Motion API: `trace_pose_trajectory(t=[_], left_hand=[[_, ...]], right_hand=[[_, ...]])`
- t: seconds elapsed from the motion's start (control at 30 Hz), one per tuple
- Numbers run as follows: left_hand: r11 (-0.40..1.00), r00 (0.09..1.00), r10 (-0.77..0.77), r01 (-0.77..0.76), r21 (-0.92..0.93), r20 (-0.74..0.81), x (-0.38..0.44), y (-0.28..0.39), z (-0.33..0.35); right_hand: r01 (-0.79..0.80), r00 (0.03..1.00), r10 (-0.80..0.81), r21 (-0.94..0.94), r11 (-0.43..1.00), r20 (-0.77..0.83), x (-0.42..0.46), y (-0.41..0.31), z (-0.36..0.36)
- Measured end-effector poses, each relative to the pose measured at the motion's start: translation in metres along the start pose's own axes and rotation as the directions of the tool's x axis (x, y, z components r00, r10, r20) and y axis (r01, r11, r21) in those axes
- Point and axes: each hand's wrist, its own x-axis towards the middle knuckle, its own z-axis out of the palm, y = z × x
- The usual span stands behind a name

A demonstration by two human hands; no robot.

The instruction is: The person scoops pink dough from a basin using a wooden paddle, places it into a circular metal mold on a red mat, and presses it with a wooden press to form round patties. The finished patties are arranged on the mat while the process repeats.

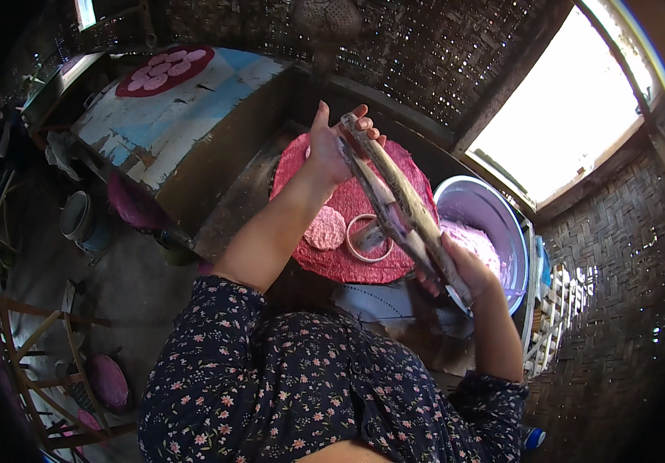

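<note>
My left hand [341, 144] holds the far ends of two long pieces of wood [407, 199], its thumb raised. My right hand [465, 266] grips their near ends at the right. The pieces lie side by side, slanting, above a round red mat [321, 260]. On the mat sit a round pink textured patty [325, 228] and a thin pale ring [351, 246], with a short cylindrical object [369, 237] at the ring. More pink pieces are partly hidden behind my left forearm. A basin [512, 231] at the right holds a pink-purple mass [474, 243].
A worn white and blue table [193, 110] at the upper left bears another red mat [208, 58] with several pink patties [160, 69]. A bucket [77, 214] stands on the floor at the left, near a wooden frame [48, 379]. Woven walls and a bright window [558, 110] are beyond.
</note>
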Motion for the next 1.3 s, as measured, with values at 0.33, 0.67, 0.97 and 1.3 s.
trace_pose_trajectory(t=[0.33, 0.67, 0.97, 1.3], left_hand=[[0.992, 0.969, 0.130, -0.128, 0.021, -0.209, -0.004, -0.028, -0.036], [0.983, 0.973, 0.161, -0.142, 0.119, -0.163, 0.005, 0.009, -0.038], [0.994, 0.971, 0.109, -0.103, 0.037, -0.211, 0.021, -0.006, -0.037], [0.956, 0.977, -0.118, 0.160, 0.246, -0.175, -0.004, -0.023, -0.015]], right_hand=[[-0.084, 0.996, 0.088, -0.278, 0.957, 0.002, -0.009, -0.026, -0.007], [-0.002, 0.991, -0.066, -0.500, 0.866, -0.118, 0.026, -0.010, 0.009], [0.026, 0.933, -0.270, -0.703, 0.711, -0.239, 0.011, -0.017, 0.013], [0.117, 0.991, -0.128, -0.249, 0.961, -0.030, -0.035, -0.009, 0.006]])
